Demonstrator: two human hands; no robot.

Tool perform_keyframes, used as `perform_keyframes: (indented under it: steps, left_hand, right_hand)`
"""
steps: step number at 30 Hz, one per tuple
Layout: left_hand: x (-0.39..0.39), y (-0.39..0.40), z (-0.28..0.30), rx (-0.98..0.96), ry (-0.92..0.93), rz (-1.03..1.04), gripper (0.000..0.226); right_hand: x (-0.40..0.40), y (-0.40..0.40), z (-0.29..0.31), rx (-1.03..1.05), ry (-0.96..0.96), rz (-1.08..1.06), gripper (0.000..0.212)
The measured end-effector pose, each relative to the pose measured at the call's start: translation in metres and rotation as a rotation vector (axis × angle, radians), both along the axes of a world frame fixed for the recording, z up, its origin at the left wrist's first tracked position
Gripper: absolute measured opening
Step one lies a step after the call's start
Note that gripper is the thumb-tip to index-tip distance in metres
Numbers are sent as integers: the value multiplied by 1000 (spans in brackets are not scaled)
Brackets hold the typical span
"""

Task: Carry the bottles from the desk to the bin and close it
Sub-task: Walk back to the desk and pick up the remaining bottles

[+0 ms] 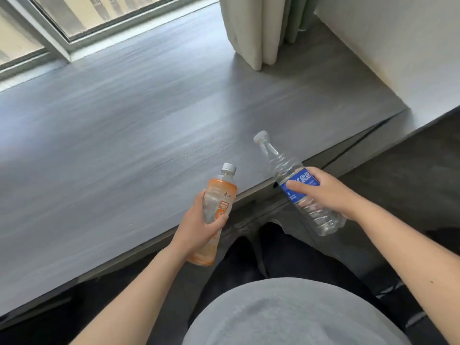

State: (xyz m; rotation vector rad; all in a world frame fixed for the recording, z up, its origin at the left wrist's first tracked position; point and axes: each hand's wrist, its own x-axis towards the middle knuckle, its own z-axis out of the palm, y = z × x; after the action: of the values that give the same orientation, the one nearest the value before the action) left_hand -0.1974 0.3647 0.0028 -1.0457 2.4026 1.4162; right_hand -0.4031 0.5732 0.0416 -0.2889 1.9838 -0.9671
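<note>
My left hand [199,227] grips an orange-labelled bottle [219,195] with a white cap, held nearly upright over the desk's front edge. A clear water bottle [286,168] with a blue label and white cap is in my right hand [321,190], tilted with its cap toward the desk and its base toward me. Both bottles are lifted off the grey desk [124,145]. No bin is in view.
The desk runs along a window [62,23] at the back left. A pale curtain [256,31] hangs onto the desk at the back right, beside a white wall [398,46]. Dark floor [410,170] lies to the right of the desk's corner.
</note>
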Motion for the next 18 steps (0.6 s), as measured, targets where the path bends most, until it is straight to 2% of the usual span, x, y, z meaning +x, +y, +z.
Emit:
perform_keyframes:
  steps: [4, 8, 18]
  left_hand:
    - [1, 21, -1, -109, -24, -197, 74]
    - [-4, 44, -8, -210, -125, -344, 86]
    - [-17, 112, -29, -315, -421, -550, 87]
  right_hand:
    - [18, 56, -12, 47, -36, -111, 56]
    - [34, 106, -30, 109, -51, -204, 58]
    - [69, 233, -58, 211, -75, -405, 54]
